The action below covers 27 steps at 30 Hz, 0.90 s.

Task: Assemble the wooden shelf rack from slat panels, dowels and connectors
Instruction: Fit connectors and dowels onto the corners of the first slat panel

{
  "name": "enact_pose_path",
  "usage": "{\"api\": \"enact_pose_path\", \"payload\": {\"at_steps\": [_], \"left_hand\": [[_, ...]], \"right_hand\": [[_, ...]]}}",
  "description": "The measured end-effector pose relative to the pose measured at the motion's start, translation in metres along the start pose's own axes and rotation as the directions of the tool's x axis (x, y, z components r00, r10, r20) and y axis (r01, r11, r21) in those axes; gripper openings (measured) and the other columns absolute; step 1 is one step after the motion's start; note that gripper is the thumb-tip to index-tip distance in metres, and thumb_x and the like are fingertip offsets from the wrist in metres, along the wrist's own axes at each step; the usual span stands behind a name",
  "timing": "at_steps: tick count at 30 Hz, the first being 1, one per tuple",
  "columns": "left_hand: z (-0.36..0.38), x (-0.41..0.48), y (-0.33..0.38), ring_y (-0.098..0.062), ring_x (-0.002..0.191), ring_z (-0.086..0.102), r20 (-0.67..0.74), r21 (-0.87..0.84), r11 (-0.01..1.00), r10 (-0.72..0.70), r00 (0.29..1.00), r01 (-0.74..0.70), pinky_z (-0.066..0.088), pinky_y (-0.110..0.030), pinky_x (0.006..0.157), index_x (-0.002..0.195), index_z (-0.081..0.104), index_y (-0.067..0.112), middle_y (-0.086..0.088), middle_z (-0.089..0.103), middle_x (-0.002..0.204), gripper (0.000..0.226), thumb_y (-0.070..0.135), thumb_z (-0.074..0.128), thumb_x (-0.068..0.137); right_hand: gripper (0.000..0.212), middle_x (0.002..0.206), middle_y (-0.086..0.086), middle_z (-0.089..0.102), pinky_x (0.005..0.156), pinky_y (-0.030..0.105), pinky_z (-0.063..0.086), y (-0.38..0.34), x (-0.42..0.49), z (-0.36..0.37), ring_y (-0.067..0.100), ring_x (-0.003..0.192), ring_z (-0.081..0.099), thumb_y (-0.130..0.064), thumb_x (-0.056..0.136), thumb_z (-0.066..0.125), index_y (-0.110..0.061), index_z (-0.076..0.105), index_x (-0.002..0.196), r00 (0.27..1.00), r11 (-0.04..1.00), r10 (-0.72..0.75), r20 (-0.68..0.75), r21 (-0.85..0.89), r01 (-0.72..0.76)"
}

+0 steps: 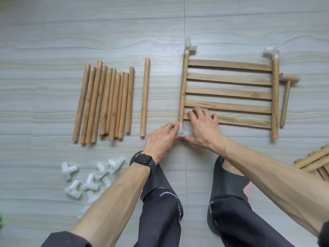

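You are fitting a translucent white plastic connector [183, 132] onto the slat panel's near left corner, at lower centre of the frame.
On the pale grey wood-grain floor [53, 32], the slat panel [229, 92] lies flat, right of centre: five rough flat slats across two round rails, with the far connectors [190, 46] capping both upper ends. At left lies a bundle of smooth round dowels [105, 102], about ten though overlap blurs the count, plus one lone dowel [145, 98]. Your right hand [203, 127] spreads over the lowest slat, fingertips pressing down. Your left hand [160, 138] pinches the connector. Loose connectors [89, 179] are heaped at lower left.
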<state>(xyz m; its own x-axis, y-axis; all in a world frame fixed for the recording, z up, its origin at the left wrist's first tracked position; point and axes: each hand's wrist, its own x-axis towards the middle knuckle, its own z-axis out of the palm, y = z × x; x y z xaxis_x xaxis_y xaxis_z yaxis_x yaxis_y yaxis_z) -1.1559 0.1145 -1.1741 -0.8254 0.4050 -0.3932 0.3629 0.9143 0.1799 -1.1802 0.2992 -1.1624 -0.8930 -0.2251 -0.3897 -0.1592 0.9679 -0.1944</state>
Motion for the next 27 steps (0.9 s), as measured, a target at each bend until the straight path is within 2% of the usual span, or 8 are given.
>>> {"api": "enact_pose_path", "payload": {"at_steps": [3, 6, 9, 11, 13, 17, 21, 27], "left_hand": [[-0.005, 0.001, 0.000, -0.026, 0.117, 0.054, 0.015, -0.013, 1.000, -0.010, 1.000, 0.010, 0.044, -0.040, 0.078, 0.157, 0.029, 0.020, -0.001, 0.044, 0.148, 0.053, 0.042, 0.033, 0.109], [-0.016, -0.006, -0.006, -0.025, 0.117, 0.055, -0.057, -0.173, 0.983, -0.073, 0.996, 0.063, 0.047, -0.041, 0.081, 0.149, 0.043, 0.022, 0.001, 0.047, 0.144, 0.045, 0.034, 0.043, 0.106], [-0.028, -0.030, -0.027, -0.022, 0.114, 0.058, -0.212, -0.448, 0.874, -0.309, 0.927, 0.189, 0.050, -0.038, 0.081, 0.137, 0.056, 0.021, 0.000, 0.056, 0.133, 0.036, 0.023, 0.050, 0.101], [-0.029, -0.059, -0.049, -0.023, 0.111, 0.059, -0.262, -0.514, 0.806, -0.474, 0.841, 0.294, 0.051, -0.038, 0.080, 0.128, 0.060, 0.018, -0.001, 0.061, 0.124, 0.030, 0.018, 0.052, 0.099], [-0.023, -0.094, -0.072, -0.026, 0.109, 0.057, -0.236, -0.431, 0.795, -0.556, 0.797, 0.426, 0.050, -0.042, 0.083, 0.123, 0.061, 0.016, -0.005, 0.062, 0.117, 0.028, 0.018, 0.054, 0.096], [0.001, -0.151, -0.107, -0.024, 0.121, 0.050, -0.005, -0.136, 0.829, -0.549, 0.836, 0.543, 0.041, -0.038, 0.094, 0.129, 0.056, 0.022, 0.001, 0.056, 0.128, 0.042, 0.047, 0.052, 0.095], [0.012, -0.164, -0.125, -0.020, 0.124, 0.046, 0.157, 0.011, 0.860, -0.506, 0.848, 0.511, 0.038, -0.034, 0.094, 0.130, 0.052, 0.028, 0.005, 0.057, 0.130, 0.043, 0.054, 0.051, 0.095], [-0.013, -0.150, -0.126, -0.023, 0.113, 0.055, 0.178, 0.000, 0.846, -0.525, 0.832, 0.534, 0.041, -0.036, 0.090, 0.124, 0.055, 0.027, 0.001, 0.061, 0.120, 0.038, 0.051, 0.051, 0.095]], "right_hand": [[0.091, 0.140, 0.008, 0.046, 0.094, 0.053, 0.039, -0.003, 0.002, -0.003, 0.030, 0.128, 0.042, -0.083, 0.073, 0.043, -0.014, 0.048, 0.133, 1.000, 1.000, 0.019, 0.014, -0.009, -0.019], [0.086, 0.144, 0.009, 0.043, 0.097, 0.056, 0.039, -0.009, 0.001, -0.002, 0.032, 0.131, 0.041, -0.071, 0.082, 0.052, -0.012, 0.042, 0.144, 1.000, 0.999, 0.021, -0.021, -0.040, -0.022], [0.082, 0.146, 0.012, 0.047, 0.102, 0.055, 0.040, -0.019, -0.003, 0.004, 0.035, 0.132, 0.044, -0.048, 0.082, 0.072, -0.011, 0.041, 0.149, 0.995, 0.999, -0.040, -0.092, -0.026, 0.037], [0.076, 0.148, 0.013, 0.047, 0.102, 0.050, 0.041, -0.027, -0.008, 0.011, 0.035, 0.130, 0.047, -0.039, 0.083, 0.074, -0.012, 0.044, 0.148, 0.992, 0.997, -0.076, -0.099, -0.014, 0.075], [0.067, 0.159, 0.012, 0.033, 0.103, 0.045, 0.040, -0.034, -0.013, 0.017, 0.033, 0.133, 0.043, -0.027, 0.090, 0.066, -0.019, 0.037, 0.150, 0.994, 0.994, -0.104, -0.027, -0.042, 0.103], [0.072, 0.168, 0.006, 0.007, 0.097, 0.038, 0.044, -0.036, -0.017, 0.015, 0.028, 0.132, 0.038, -0.001, 0.088, 0.052, -0.029, 0.029, 0.150, 0.992, 0.994, -0.103, 0.076, -0.037, 0.106], [0.078, 0.168, 0.005, 0.004, 0.086, 0.038, 0.052, -0.034, -0.018, 0.011, 0.027, 0.128, 0.037, 0.010, 0.084, 0.046, -0.029, 0.032, 0.150, 0.985, 0.989, -0.142, 0.100, -0.034, 0.147], [0.062, 0.165, -0.006, 0.016, 0.069, 0.035, 0.056, -0.022, -0.020, 0.015, 0.025, 0.123, 0.034, 0.000, 0.087, 0.035, -0.027, 0.044, 0.142, 0.930, 0.927, -0.318, 0.184, -0.146, 0.345]]}}
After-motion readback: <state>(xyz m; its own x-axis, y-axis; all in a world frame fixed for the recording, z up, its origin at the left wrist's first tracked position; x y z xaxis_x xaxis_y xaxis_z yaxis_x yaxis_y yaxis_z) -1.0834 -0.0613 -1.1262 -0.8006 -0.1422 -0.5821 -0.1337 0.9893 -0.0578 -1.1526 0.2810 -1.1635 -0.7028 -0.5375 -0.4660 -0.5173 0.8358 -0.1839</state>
